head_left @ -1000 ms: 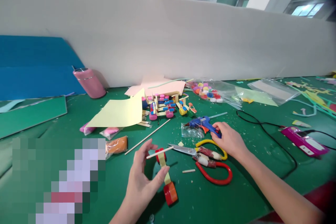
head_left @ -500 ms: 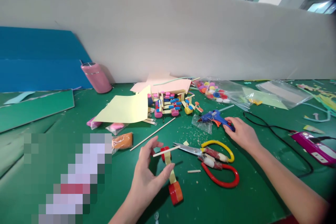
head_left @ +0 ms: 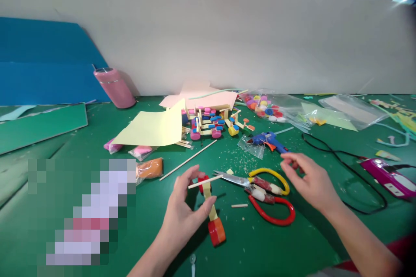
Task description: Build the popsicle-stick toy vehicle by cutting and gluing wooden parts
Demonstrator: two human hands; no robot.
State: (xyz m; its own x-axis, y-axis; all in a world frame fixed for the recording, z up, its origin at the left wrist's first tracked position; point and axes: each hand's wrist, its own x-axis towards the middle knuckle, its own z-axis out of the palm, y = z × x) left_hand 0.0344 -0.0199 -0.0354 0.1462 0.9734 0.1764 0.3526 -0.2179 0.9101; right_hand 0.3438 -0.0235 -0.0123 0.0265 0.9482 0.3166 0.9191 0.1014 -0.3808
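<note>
My left hand [head_left: 183, 214] pinches a small craft piece [head_left: 211, 212]: a pale flat stick with red bottle caps at both ends and a thin wooden stick laid across the top cap. My right hand [head_left: 308, 179] hovers over the green table with its fingers loosely curled and apart, holding nothing, just off the handle end of the blue glue gun [head_left: 266, 140]. Scissors [head_left: 260, 190] with one yellow and one red handle loop lie between my two hands.
Behind lie a yellow paper sheet [head_left: 152, 130], finished cap-and-stick cars [head_left: 208, 123], a bag of coloured caps [head_left: 263, 110], a long skewer [head_left: 188, 160], clay packets [head_left: 149, 168] and a pink tumbler [head_left: 113, 86]. A pink device [head_left: 386, 175] with a black cord [head_left: 341, 153] sits right. A white wall closes the back.
My right hand has let go of the glue gun's handle and drawn back toward me, to the right of the scissors. My left hand keeps holding the craft piece in about the same place.
</note>
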